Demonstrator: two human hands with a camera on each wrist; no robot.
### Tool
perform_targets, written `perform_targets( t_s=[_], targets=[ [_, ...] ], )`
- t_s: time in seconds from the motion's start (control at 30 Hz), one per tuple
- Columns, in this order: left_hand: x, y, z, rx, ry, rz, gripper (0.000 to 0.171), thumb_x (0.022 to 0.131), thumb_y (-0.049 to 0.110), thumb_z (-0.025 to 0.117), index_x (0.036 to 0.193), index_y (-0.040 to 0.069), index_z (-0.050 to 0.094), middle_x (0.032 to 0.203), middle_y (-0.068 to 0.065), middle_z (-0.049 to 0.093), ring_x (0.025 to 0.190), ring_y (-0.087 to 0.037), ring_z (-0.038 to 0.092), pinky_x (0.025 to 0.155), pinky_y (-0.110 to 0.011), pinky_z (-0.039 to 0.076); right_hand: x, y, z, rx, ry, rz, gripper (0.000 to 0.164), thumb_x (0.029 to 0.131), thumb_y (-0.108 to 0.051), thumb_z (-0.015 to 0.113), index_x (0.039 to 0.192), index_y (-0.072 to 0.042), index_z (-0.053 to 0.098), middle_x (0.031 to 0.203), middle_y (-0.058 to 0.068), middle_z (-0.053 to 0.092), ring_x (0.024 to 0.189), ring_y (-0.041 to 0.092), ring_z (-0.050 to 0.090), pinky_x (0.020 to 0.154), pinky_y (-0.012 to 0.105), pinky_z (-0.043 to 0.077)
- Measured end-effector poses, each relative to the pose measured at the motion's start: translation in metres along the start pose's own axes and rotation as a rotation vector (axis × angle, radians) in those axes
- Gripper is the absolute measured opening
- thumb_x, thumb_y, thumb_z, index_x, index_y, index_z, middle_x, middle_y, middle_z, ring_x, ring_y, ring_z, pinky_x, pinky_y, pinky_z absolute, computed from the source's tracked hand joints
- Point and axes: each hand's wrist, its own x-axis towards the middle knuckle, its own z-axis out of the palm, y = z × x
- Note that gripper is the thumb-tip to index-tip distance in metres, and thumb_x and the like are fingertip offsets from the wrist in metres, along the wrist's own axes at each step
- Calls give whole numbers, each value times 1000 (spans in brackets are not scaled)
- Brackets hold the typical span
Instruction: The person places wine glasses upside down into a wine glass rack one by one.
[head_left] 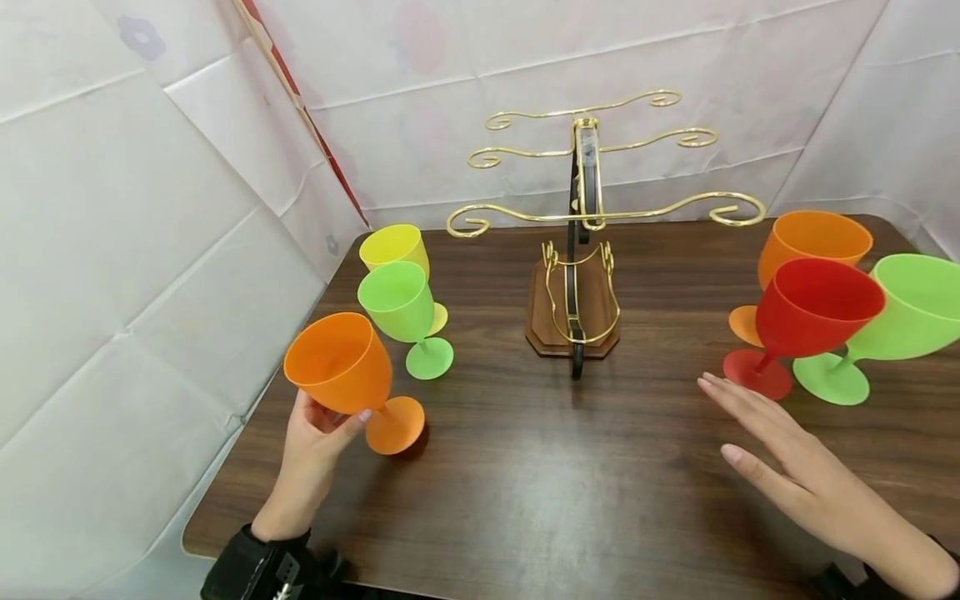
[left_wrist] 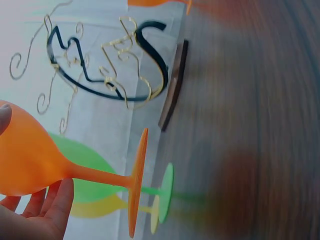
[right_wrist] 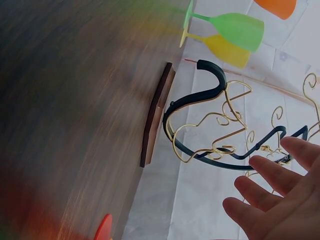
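Observation:
My left hand (head_left: pixel 315 442) grips an orange goblet (head_left: pixel 341 362) by the lower part of its bowl, thumb near the stem. The goblet leans a little, and its foot looks slightly raised, with a shadow beside it. Behind it stand a light green goblet (head_left: pixel 397 302) and a yellow goblet (head_left: pixel 393 243). My right hand (head_left: pixel 802 475) has its fingers extended and holds nothing, just in front of a red goblet (head_left: pixel 817 304). Around that one are another orange goblet (head_left: pixel 810 237) and a second green goblet (head_left: pixel 911 312).
At the back middle of the brown wooden table (head_left: pixel 510 500) stands a gold and black metal rack (head_left: pixel 588 179) with curled arms and a wooden base (head_left: pixel 540 312). White patterned sheets (head_left: pixel 420 108) hang behind and at both sides.

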Motion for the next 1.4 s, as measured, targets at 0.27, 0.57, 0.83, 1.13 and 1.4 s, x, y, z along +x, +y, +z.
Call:
perform_targets(
  t_s=[0.27,0.57,0.83,1.13,1.4],
  targets=[
    [-6,2,25,-97,-147,60,63,82,-16,59,136,1,32,120,-6,55,100,-14,61,83,-24,54,1,-2,1,-2,-1,-3,73,88,-5,62,149,-25,27,152,-10,30,135,-8,19,95,-4,15],
    [3,4,65,-130,-343,-35,69,82,-6,67,140,9,32,130,-8,49,113,-18,55,95,-29,49,5,-8,3,4,-7,-14,72,88,-5,61,149,-25,28,152,-7,32,138,-6,18,98,-3,15],
    [19,2,114,-147,-512,20,74,80,9,75,140,9,33,133,-10,49,118,-20,52,102,-32,45,11,-14,8,39,-24,-20,70,90,-6,60,149,-26,28,151,-7,33,137,-8,19,97,-2,18],
    [25,1,149,-146,-609,10,77,76,23,80,138,12,36,131,-13,49,115,-19,52,102,-33,45,19,-26,11,81,-22,-77,68,90,-7,60,148,-23,30,150,-5,36,135,-7,24,98,-2,19],
    [27,4,175,-188,-691,61,80,75,35,79,139,12,36,131,-14,47,112,-16,53,100,-36,47,29,-30,14,279,-53,-56,61,94,-2,50,148,-24,31,148,-11,38,131,-7,34,99,4,30]
  ],
)
